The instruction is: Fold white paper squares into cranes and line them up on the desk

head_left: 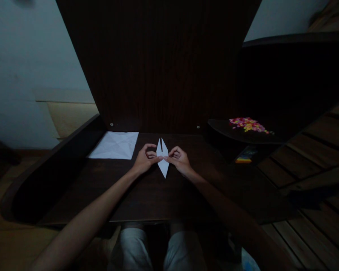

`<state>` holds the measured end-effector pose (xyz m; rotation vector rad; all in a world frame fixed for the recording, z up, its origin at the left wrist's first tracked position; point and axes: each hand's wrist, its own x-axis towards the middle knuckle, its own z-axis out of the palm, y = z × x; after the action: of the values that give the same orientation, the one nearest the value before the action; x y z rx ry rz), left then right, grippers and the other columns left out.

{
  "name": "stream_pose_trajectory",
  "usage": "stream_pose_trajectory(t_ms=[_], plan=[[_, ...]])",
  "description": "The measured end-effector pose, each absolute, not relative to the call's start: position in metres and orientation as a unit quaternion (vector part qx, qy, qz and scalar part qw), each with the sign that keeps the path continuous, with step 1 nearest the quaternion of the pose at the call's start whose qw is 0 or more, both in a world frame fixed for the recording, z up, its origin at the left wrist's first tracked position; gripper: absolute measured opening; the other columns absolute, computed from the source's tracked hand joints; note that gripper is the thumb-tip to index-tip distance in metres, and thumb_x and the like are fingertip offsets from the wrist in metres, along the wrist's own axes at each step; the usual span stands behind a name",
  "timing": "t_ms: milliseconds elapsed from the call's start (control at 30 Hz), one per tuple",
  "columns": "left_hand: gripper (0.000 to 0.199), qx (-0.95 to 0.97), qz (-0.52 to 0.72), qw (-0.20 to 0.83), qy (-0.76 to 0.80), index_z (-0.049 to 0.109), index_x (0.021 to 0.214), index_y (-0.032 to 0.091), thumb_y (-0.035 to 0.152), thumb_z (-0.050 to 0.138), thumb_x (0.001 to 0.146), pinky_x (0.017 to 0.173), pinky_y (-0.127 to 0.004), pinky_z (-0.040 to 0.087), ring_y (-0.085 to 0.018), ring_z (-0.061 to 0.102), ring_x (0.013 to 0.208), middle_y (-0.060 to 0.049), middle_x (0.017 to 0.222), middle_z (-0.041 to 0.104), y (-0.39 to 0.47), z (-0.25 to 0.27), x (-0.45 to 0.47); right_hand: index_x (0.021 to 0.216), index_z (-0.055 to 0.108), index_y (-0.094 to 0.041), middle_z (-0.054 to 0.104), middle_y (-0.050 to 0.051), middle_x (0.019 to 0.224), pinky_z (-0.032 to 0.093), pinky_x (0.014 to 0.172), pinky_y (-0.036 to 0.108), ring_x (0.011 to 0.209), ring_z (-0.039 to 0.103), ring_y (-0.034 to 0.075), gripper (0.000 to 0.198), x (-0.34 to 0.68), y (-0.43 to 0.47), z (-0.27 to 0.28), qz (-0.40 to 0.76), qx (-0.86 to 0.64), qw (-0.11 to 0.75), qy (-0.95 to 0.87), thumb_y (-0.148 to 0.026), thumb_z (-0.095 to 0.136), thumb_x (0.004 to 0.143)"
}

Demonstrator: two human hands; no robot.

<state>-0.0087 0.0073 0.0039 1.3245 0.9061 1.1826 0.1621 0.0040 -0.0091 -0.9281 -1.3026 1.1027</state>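
A piece of folded white paper (165, 168) is held between my two hands over the middle of the dark desk. It is a narrow diamond, with two slim points split by a slit at the far end and one point towards me. My left hand (145, 158) pinches its left edge, thumb on top. From the other side my right hand (181, 161) grips the right edge, its thumb almost meeting the left one at the paper's middle. The fingers beneath the paper are partly hidden.
A creased white paper sheet (115, 146) lies at the desk's back left. Small pink, red and yellow pieces (248, 124) are heaped on a curved shelf (219, 126) at right. Below it sits a rainbow-coloured item (244, 158). A dark upright panel (158, 67) closes off the back.
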Motion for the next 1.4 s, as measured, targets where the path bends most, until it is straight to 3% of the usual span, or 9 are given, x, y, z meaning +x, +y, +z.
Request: stream_pose_trajectory(t_ms=[333, 600, 867, 1067, 1400], plan=[[0.052, 0.573, 0.46, 0.563, 0.379, 0.052, 0.098, 0.014, 0.029, 0.079, 0.057, 0.067, -0.025, 0.048, -0.012, 0.062, 0.063, 0.002, 0.067, 0.064, 0.0084, 0.0018, -0.0094, 0.063, 0.046, -0.02, 0.054, -0.004, 0.062, 0.041, 0.054, 0.023, 0.058, 0.051, 0.011, 0.038, 0.1643, 0.004, -0.0094, 0.447, -0.4, 0.563, -0.569, -0.033, 0.08, 0.052], [0.049, 0.59, 0.472, 0.547, 0.362, 0.054, 0.096, 0.014, 0.028, 0.079, 0.056, 0.061, -0.023, 0.046, -0.01, 0.058, 0.056, 0.004, 0.061, 0.061, 0.008, 0.001, -0.0092, 0.063, 0.048, -0.02, 0.054, -0.003, 0.063, 0.041, 0.054, 0.024, 0.058, 0.052, 0.012, 0.035, 0.164, 0.0028, -0.0102, 0.444, -0.395, 0.564, -0.573, -0.033, 0.079, 0.054], [0.045, 0.585, 0.482, 0.541, 0.365, 0.057, 0.093, 0.014, 0.027, 0.08, 0.056, 0.059, -0.022, 0.044, -0.01, 0.057, 0.056, 0.003, 0.061, 0.061, 0.0062, 0.0043, -0.0097, 0.077, 0.057, -0.021, 0.058, -0.003, 0.066, 0.044, 0.061, 0.025, 0.063, 0.056, 0.013, 0.033, 0.1606, 0.0026, -0.0075, 0.506, -0.391, 0.546, -0.541, -0.033, 0.078, 0.055], [0.048, 0.555, 0.497, 0.554, 0.372, 0.058, 0.093, 0.014, 0.026, 0.081, 0.054, 0.062, -0.023, 0.046, -0.011, 0.058, 0.057, 0.004, 0.062, 0.062, 0.0071, 0.0047, -0.0092, 0.065, 0.063, -0.019, 0.061, -0.001, 0.065, 0.041, 0.057, 0.025, 0.06, 0.054, 0.013, 0.02, 0.1606, 0.0032, -0.01, 0.496, -0.393, 0.532, -0.563, -0.036, 0.073, 0.062], [0.04, 0.547, 0.44, 0.624, 0.343, 0.066, 0.089, 0.012, 0.032, 0.08, 0.057, 0.077, -0.032, 0.049, -0.019, 0.066, 0.078, -0.007, 0.084, 0.071, 0.0061, 0.0039, -0.0071, 0.064, 0.065, -0.019, 0.061, -0.001, 0.061, 0.042, 0.053, 0.025, 0.056, 0.053, 0.013, 0.022, 0.1617, 0.0009, -0.0084, 0.473, -0.392, 0.547, -0.569, -0.039, 0.075, 0.061]])
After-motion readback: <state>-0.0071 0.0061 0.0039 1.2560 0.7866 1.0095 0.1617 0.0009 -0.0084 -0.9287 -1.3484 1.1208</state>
